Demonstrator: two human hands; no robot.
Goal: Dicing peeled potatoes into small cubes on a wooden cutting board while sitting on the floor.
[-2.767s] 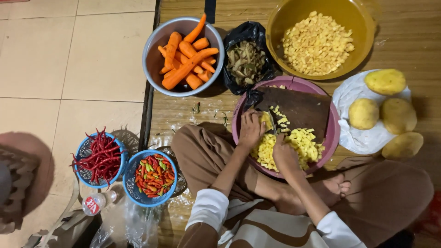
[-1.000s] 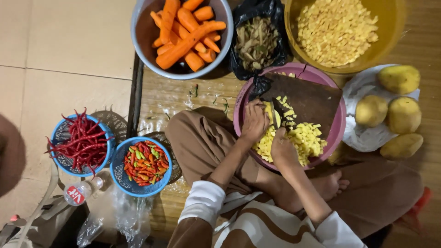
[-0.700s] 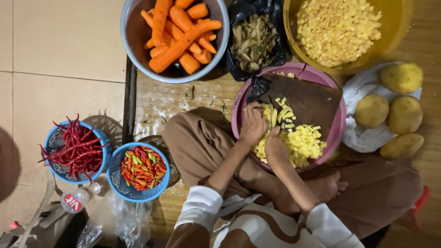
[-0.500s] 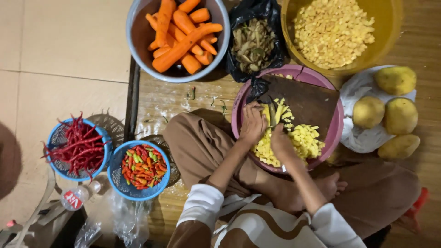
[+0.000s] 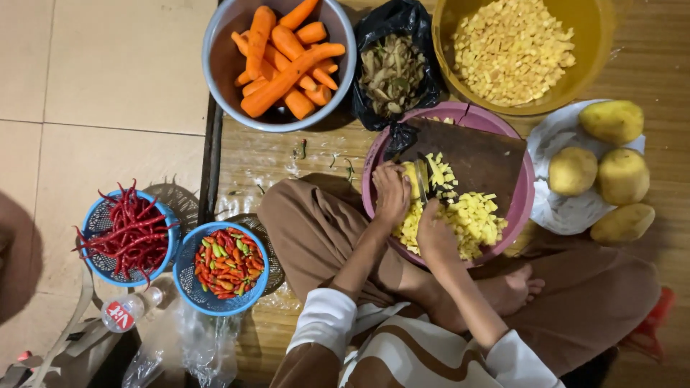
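On the dark cutting board (image 5: 483, 154) in the pink basin (image 5: 521, 208), we keep our left hand (image 5: 392, 194) curled over the potato piece (image 5: 411, 178), fingertips tucked back from the blade. Our right hand (image 5: 435, 233) grips the knife (image 5: 422, 181) closed, slicing just beside the diced pile (image 5: 471, 219).

Head cam, straight down, close over lap and cutting board (image 5: 478, 158); single view.
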